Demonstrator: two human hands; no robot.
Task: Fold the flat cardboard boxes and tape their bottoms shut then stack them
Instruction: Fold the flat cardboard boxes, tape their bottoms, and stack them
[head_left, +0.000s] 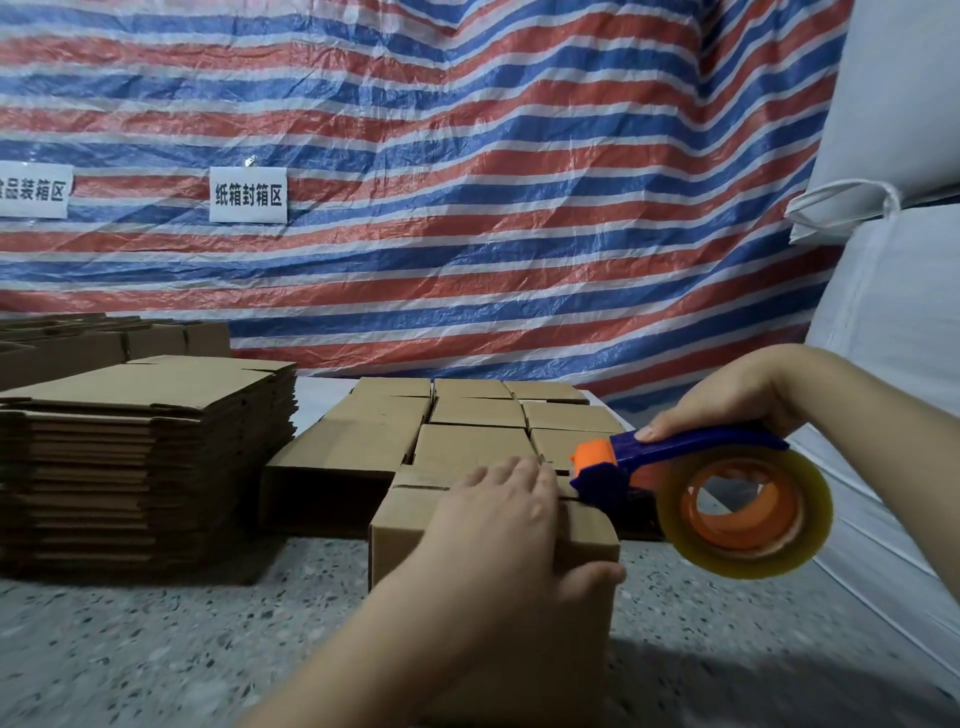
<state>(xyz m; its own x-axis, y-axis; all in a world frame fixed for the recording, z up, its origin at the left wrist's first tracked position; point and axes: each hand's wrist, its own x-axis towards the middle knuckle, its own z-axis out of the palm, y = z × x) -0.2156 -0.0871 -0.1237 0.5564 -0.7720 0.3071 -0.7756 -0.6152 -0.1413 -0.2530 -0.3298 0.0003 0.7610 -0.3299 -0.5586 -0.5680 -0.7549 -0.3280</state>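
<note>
A small folded cardboard box (410, 525) stands on the speckled floor in front of me. My left hand (498, 525) lies flat on its top flaps, thumb down the right side. My right hand (737, 400) grips the blue and orange tape dispenser (675, 457) with its clear tape roll (748, 514); the dispenser's head touches the box's top at the far right edge. Behind the box sit several folded boxes (467, 431) packed in rows. A tall stack of flat cardboard boxes (150, 462) stands at the left.
A red, white and blue striped tarp (467, 182) hangs behind, with two white printed signs (248, 195). Large white sacks (893, 291) rise on the right. More cardboard (104, 338) lies at the far left behind the flat stack.
</note>
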